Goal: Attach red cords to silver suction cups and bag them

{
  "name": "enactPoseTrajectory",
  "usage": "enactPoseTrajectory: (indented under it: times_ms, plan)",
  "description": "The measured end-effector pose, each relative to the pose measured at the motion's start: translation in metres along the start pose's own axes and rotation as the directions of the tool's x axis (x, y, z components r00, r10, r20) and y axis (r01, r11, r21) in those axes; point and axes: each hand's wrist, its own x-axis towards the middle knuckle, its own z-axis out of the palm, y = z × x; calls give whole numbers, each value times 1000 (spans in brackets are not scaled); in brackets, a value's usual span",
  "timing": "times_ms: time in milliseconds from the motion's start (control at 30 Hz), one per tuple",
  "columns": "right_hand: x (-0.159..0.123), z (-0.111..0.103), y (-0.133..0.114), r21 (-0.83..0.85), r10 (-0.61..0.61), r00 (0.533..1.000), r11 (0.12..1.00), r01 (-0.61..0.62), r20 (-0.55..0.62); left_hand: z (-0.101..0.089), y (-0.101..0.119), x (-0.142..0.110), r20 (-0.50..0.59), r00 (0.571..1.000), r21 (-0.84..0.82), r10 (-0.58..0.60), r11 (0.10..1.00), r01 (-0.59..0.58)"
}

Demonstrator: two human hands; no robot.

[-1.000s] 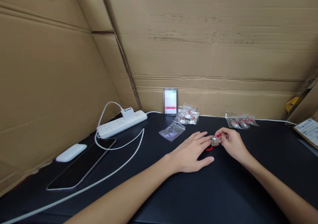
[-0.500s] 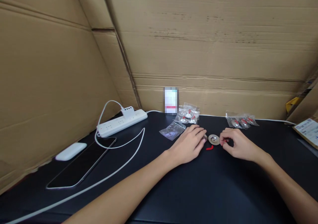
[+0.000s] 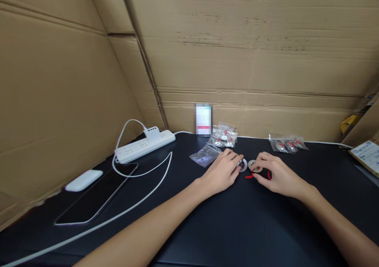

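In the head view, your left forearm comes in from the bottom edge, left of the middle, and slants up and to the right. Your left hand [image 3: 220, 173] lies palm down and low over the black counter [image 3: 233, 223], its fingers bent and bunched toward the left metal disc [image 3: 244, 165]. The fingertips are at that disc's left side and cover part of it; you cannot tell from here whether this grip pinches it or only rests on it.

Your right forearm slants in from the lower right, with the wrist bent so that your right hand [image 3: 276, 174] points left. Its fingers arch over to the right metal disc [image 3: 256, 167], with the tips at its face. The thumb is set lower and well clear of the index finger, so this grip is open, with its tip near a red cord loop [image 3: 249, 176]. Another red cord [image 3: 269, 175] shows under the palm.

The two discs lie side by side on the counter between your hands, with the loop just in front of them. Beyond your left hand are an empty-looking clear bag [image 3: 204, 156] and a cluster of bagged discs [image 3: 225, 136], next to an upright blurred screen [image 3: 203, 121]. More packets of discs [image 3: 286, 144] lie beyond your right hand. Off to your left are a white power strip [image 3: 145, 146], a dark phone [image 3: 97, 196] and a white case [image 3: 84, 180].
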Motion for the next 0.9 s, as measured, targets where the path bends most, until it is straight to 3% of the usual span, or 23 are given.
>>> enactPoseTrajectory:
  times_ms: [267,533,633,733,800,900]
  plan:
    - [2,11,-3,36,-12,999,999,11,40,1,0,1,-58,996,-58,-63,997,60]
    - [2,11,-4,166,193,962,973,-162,-194,-4,0,7,-103,938,-415,-330,872,261]
    - [2,10,-4,178,191,946,973,-147,-262,-2,2,8,-55,915,-607,-400,741,287]
    - [4,10,-3,173,179,939,976,-132,-293,0,6,9,77,883,-799,-463,501,332]
    - [4,11,-2,195,184,935,972,-128,-303,0,9,10,160,855,-858,-494,359,368]
    - [4,15,1,262,217,927,955,-137,-307,-2,11,11,206,821,-888,-533,251,385]
